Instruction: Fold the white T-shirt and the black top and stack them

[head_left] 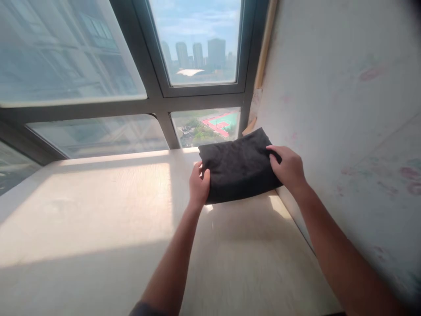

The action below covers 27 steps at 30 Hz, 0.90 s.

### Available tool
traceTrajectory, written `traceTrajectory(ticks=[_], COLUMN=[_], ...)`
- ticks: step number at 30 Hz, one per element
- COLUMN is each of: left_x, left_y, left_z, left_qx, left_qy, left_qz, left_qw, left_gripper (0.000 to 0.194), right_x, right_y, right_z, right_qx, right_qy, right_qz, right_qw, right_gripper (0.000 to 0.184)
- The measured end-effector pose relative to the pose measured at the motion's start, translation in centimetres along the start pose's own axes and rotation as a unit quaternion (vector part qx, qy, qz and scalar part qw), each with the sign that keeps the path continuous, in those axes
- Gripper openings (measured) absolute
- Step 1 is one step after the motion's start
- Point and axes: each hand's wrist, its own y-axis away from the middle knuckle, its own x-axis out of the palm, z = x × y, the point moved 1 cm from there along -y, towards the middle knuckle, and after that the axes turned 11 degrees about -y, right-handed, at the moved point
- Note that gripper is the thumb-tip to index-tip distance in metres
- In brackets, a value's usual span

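A folded piece of black cloth [240,169] spans the space between my two hands, raised over the pale wooden surface [131,210]. It looks like a folded garment, though its exact kind does not show. My left hand [199,186] grips its left edge, thumb on the near face and fingers behind. At the opposite end, my right hand [289,166] is closed on the right edge, with the thumb and index finger in sight. The remaining fingers of that hand are hidden by the cloth.
Dark-framed windows [158,98] rise behind the surface, with buildings and a sports court outside. A wall with faded floral paper [345,109] stands close on the right. Strips of wood [265,48] run along the corner by the window. Sunlight falls across the surface.
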Motion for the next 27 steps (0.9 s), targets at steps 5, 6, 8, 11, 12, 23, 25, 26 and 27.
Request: traceTrajectory(ticks=[5,6,8,11,12,23,25,26,27], left_x=[4.6,5.0,5.0,3.6,2.9,-2.7,-2.8,-2.8,-2.8], left_y=[-2.2,-1.7,-0.1,3.0,4.2,14.5,14.6,14.6,14.5], left_z=[3.4,4.6,7.1,10.1,10.7,9.9,10.0,10.0,10.1], left_qx=[-0.028,-0.037,-0.057,-0.072,-0.068,0.021,0.019,0.019,0.021], left_qy=[-0.019,-0.023,-0.035,-0.055,-0.063,-0.162,-0.156,-0.153,-0.149], left_qz=[0.041,0.045,0.046,0.045,0.053,0.151,0.151,0.152,0.153], left_qw=[0.999,0.998,0.997,0.995,0.994,0.975,0.976,0.976,0.977], left_gripper=[0.037,0.037,0.033,0.025,0.023,0.021,0.021,0.021,0.02], right_x=[4.0,4.7,6.2,8.7,9.6,14.7,15.0,15.2,15.3], right_y=[-1.8,-0.7,2.8,9.6,11.9,20.9,20.9,20.9,21.0], right_z=[-4.1,-4.3,-4.0,-1.9,-0.9,10.3,10.7,10.7,10.7], right_qx=[0.15,0.152,0.124,0.036,0.02,-0.061,-0.06,-0.062,-0.064], right_qy=[0.174,0.181,0.176,0.081,0.032,-0.066,-0.05,-0.045,-0.041], right_qz=[0.209,0.213,0.178,0.086,0.08,0.288,0.296,0.301,0.307], right_qw=[0.951,0.948,0.96,0.992,0.996,0.954,0.952,0.951,0.949], right_gripper=[0.025,0.022,0.024,0.035,0.037,0.045,0.047,0.047,0.048])
